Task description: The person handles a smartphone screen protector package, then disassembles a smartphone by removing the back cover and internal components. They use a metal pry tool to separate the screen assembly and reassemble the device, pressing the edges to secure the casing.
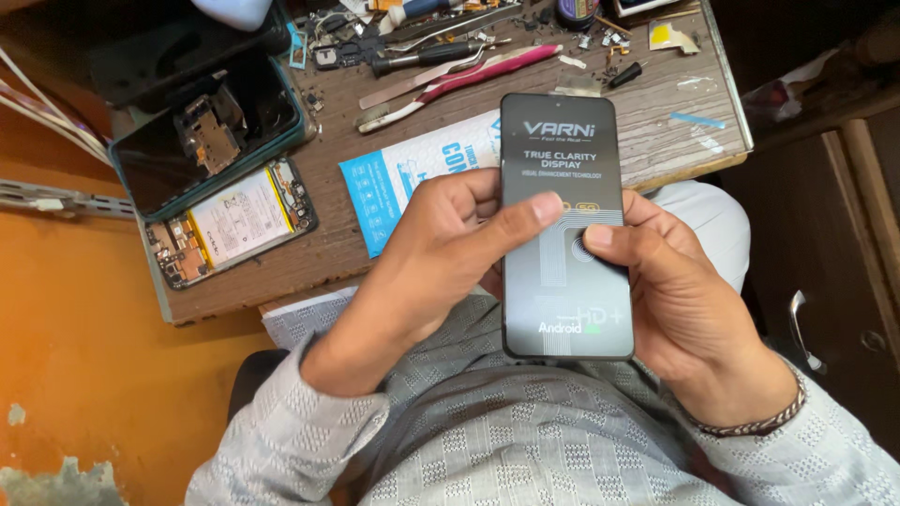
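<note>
1. At the far left of the wooden workbench (656,131) we have set an opened phone (230,220) face down, its battery and circuit board showing, with a dark back cover (202,131) just above it. Both lie flat and off to the side, which we judge keeps loose parts steady and out from under our arms.
2. A blue and white packet (403,178) lies near the bench's front edge, partly hidden behind our hands.
3. Our left hand (422,272) is closed around the left edge of the black phone screen (565,225), thumb laid across its front; we take this as the steadying grip.
4. We hold the screen upright over our lap, in front of the bench, its printed film facing us.
5. Our right hand (680,300) cups the right edge, thumb pressing the lower middle.
6. Tweezers and a pink pry tool (469,80) lie along the back of the bench, well apart from our hands.
</note>
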